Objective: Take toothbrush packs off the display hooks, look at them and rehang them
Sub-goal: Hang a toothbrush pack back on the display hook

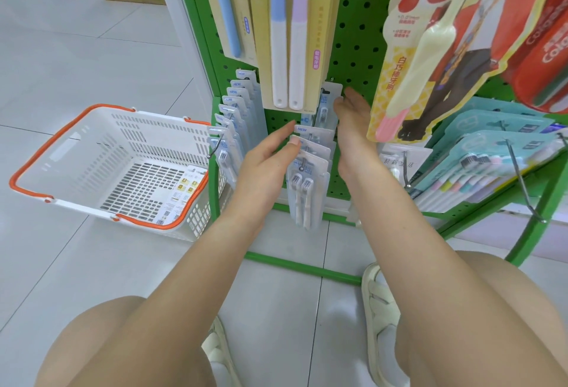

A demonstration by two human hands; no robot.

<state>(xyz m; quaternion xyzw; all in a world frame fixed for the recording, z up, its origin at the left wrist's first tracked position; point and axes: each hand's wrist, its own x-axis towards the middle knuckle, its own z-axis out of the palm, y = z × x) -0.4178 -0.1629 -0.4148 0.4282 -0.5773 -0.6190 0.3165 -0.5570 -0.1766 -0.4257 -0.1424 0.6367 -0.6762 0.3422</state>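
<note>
Basket: white shopping basket (92,153) with orange handles, on the floor at 9 o'clock of the green pegboard (356,33).
Overhead: yellow two-brush card (292,33) hangs over the hook row.
Left hand (264,165): fingers straight, touching the hooked toothbrush packs (310,153).
Right hand (353,116): pinches the rearmost pack (330,101) at 12 o'clock.

Bright, even shop light fills my feed; shadows beneath the white basket (116,165) are faint. Soft glare sheens the floor tiles (76,48) far left of the fingers. Wide-angle bending bows the green rack (356,33) beyond the fingertips, and the packs at the top right edge look stretched and slightly soft.
</note>
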